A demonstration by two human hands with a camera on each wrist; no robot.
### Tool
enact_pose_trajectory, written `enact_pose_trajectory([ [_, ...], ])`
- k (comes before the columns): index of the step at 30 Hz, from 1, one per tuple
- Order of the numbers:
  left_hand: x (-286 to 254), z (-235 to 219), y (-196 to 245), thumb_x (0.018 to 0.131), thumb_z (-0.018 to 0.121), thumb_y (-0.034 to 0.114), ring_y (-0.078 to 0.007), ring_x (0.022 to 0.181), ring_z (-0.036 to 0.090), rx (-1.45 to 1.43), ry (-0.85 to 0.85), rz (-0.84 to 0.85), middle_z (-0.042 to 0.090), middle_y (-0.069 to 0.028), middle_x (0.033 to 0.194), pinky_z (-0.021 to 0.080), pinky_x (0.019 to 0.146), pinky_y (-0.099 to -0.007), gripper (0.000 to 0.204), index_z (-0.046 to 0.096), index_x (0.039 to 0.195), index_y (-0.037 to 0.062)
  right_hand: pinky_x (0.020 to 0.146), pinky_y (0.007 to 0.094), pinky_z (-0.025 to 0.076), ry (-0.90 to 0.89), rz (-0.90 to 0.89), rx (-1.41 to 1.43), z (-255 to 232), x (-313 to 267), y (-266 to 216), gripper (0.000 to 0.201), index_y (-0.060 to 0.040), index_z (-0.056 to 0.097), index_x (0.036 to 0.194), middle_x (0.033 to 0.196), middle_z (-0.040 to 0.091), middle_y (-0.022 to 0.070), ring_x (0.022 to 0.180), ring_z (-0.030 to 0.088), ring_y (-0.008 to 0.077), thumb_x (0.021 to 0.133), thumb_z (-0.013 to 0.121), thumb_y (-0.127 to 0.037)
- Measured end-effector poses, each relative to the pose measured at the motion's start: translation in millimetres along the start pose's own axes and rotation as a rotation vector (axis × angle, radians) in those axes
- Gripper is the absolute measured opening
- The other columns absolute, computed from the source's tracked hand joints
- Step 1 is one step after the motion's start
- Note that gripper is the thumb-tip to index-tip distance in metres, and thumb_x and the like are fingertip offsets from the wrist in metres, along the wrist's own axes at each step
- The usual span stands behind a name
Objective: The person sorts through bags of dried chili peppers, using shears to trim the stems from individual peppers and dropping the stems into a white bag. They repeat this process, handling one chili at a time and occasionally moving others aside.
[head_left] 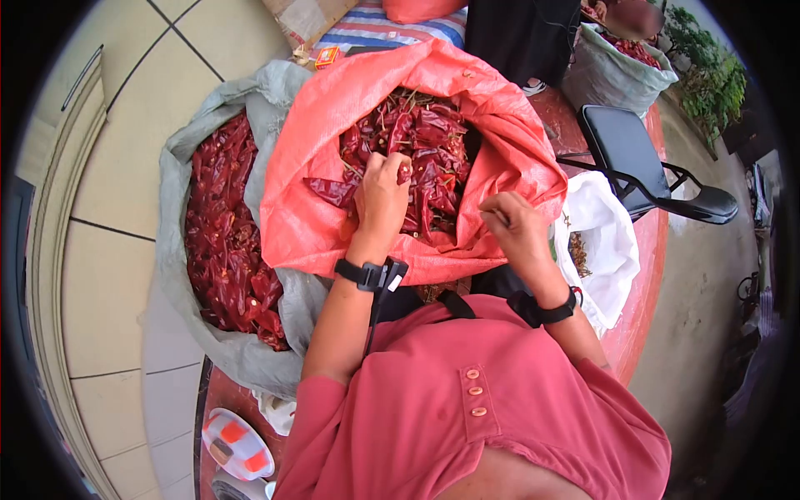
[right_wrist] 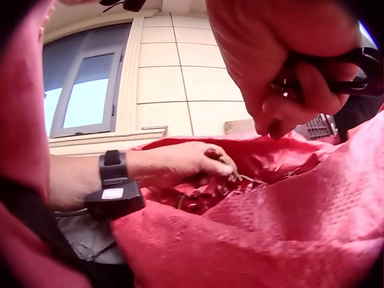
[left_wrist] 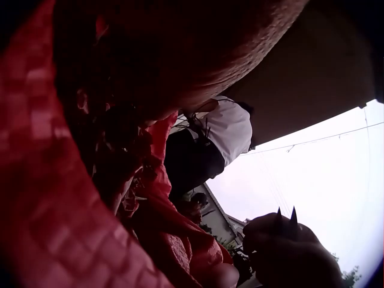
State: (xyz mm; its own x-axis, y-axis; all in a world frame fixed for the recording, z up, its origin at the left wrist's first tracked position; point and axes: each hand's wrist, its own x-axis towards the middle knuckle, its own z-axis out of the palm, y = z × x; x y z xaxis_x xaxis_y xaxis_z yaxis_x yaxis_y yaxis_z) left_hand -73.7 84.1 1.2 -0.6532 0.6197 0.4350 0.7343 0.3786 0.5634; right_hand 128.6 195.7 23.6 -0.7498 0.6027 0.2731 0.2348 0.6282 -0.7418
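The left hand reaches into the open red sack and its fingers curl around a dried chili on top of the pile of chilies; the right wrist view shows these fingers pinching something thin, probably a stem. The right hand waits at the near rim of the sack, closed around small black scissors, whose two points show in the left wrist view. For a good cut, I think the left hand should lift one chili free from the others and turn its stem end toward the scissors, with its fingers kept well back from the blades. The tangled stems can drag neighbouring chilies out, so a slow pull seems better. Just beside the red sack, on the left, a grey sack is also full of chilies, and on the right lies a white bag with some bits inside. A black chair stands behind it, away from the hands.
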Motion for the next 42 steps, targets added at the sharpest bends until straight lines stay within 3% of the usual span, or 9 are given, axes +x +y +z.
enact_pose_trajectory([
  [11, -17.5, -43.6, 26.4, 0.086, 0.067, 0.012, -0.0301, 0.08, 0.063, -0.147, 0.095, -0.031, 0.064, -0.014, 0.087, 0.049, 0.073, -0.0381, 0.013, 0.063, 0.093, 0.0016, 0.078, 0.0361, 0.048, -0.048, -0.132, 0.311, 74.8, 54.0, -29.6, 0.027, -0.0067, 0.066, 0.104, 0.087, 0.062, 0.0142, 0.088, 0.061, 0.0281, 0.077, 0.07, -0.01],
  [15, -18.9, -38.2, 16.6, 0.086, 0.067, 0.012, -0.029, 0.081, 0.064, -0.196, 0.04, -0.012, 0.065, -0.0143, 0.088, 0.049, 0.073, -0.0369, 0.014, 0.063, 0.095, 0.0013, 0.073, 0.028, 0.048, -0.233, 0.156, 0.659, 88.2, 43.8, -24.4, 0.033, -0.0026, 0.063, 0.108, 0.083, 0.061, 0.0053, 0.077, 0.057, 0.0127, 0.078, 0.073, -0.012],
  [18, -23.6, -34.3, 19.6, 0.089, 0.064, 0.011, -0.0242, 0.079, 0.064, -0.434, -0.088, -0.077, 0.067, -0.0079, 0.088, 0.05, 0.075, -0.0349, 0.016, 0.064, 0.101, 0.0017, 0.069, 0.0242, 0.045, -0.167, 0.127, 0.81, 97.8, 36.2, -13.7, 0.028, -0.0012, 0.063, 0.109, 0.082, 0.058, -0.001, 0.075, 0.051, 0.007, 0.085, 0.07, -0.013],
  [21, -26.7, -36.4, 19.0, 0.092, 0.059, 0.011, -0.021, 0.088, 0.063, -0.552, -0.146, -0.124, 0.067, -0.0067, 0.099, 0.05, 0.082, -0.034, 0.018, 0.063, 0.107, 0.0014, 0.07, 0.0218, 0.044, -0.14, 0.187, 0.953, 97.3, 36.0, -12.1, 0.02, -0.001, 0.062, 0.106, 0.086, 0.06, -0.0022, 0.078, 0.051, 0.0054, 0.089, 0.066, -0.011],
  [24, -30.1, -37.7, 13.3, 0.094, 0.056, 0.01, -0.0214, 0.102, 0.061, -0.331, 0.147, 0.059, 0.064, -0.0101, 0.114, 0.047, 0.091, -0.0332, 0.021, 0.061, 0.113, 0.0012, 0.073, 0.021, 0.044, -0.166, 0.284, 0.869, 81.0, 38.1, -13.3, 0.018, -0.0014, 0.062, 0.103, 0.088, 0.061, -0.0021, 0.08, 0.052, 0.0047, 0.089, 0.066, -0.01],
  [29, -39.4, -24.8, 5.1, 0.089, 0.058, 0.003, -0.0309, 0.119, 0.052, -0.358, -0.083, 0.064, 0.056, -0.0149, 0.127, 0.04, 0.102, -0.0389, 0.037, 0.054, 0.126, 0.0033, 0.075, 0.0213, 0.044, -0.167, 0.274, 0.984, 76.3, 33.6, -21.0, 0.016, -0.002, 0.06, 0.102, 0.088, 0.061, -0.0018, 0.083, 0.053, 0.0046, 0.09, 0.065, -0.012],
  [32, -42.3, -14.1, 3.2, 0.089, 0.057, 0.003, -0.0324, 0.125, 0.047, -0.252, -0.056, 0.201, 0.049, -0.0166, 0.136, 0.038, 0.105, -0.0398, 0.049, 0.045, 0.136, 0.0041, 0.064, 0.0197, 0.043, -0.172, 0.254, 0.985, 71.6, 30.4, -27.9, 0.014, -0.003, 0.06, 0.1, 0.08, 0.06, -0.002, 0.072, 0.054, 0.004, 0.09, 0.065, -0.012],
  [38, -44.4, -20.7, 9.0, 0.09, 0.054, 0.001, -0.0352, 0.121, 0.048, -0.277, -0.198, 0.142, 0.047, -0.0184, 0.132, 0.039, 0.103, -0.0415, 0.054, 0.038, 0.141, 0.0049, 0.042, 0.0206, 0.031, -0.257, 0.323, 1.107, 64.4, 28.6, -23.7, 0.015, -0.0057, 0.059, 0.093, 0.064, 0.053, -0.0039, 0.044, 0.041, 0.0039, 0.092, 0.065, -0.019],
  [42, -48.2, -19.0, 15.1, 0.089, 0.056, 0.002, -0.0363, 0.119, 0.048, -0.234, -0.132, 0.218, 0.047, -0.0189, 0.129, 0.04, 0.101, -0.0418, 0.056, 0.037, 0.142, 0.005, 0.043, 0.0197, 0.033, -0.215, 0.383, 1.109, 60.9, 30.9, -26.3, 0.018, -0.0052, 0.06, 0.093, 0.065, 0.054, -0.0033, 0.045, 0.043, 0.004, 0.093, 0.063, -0.023],
])
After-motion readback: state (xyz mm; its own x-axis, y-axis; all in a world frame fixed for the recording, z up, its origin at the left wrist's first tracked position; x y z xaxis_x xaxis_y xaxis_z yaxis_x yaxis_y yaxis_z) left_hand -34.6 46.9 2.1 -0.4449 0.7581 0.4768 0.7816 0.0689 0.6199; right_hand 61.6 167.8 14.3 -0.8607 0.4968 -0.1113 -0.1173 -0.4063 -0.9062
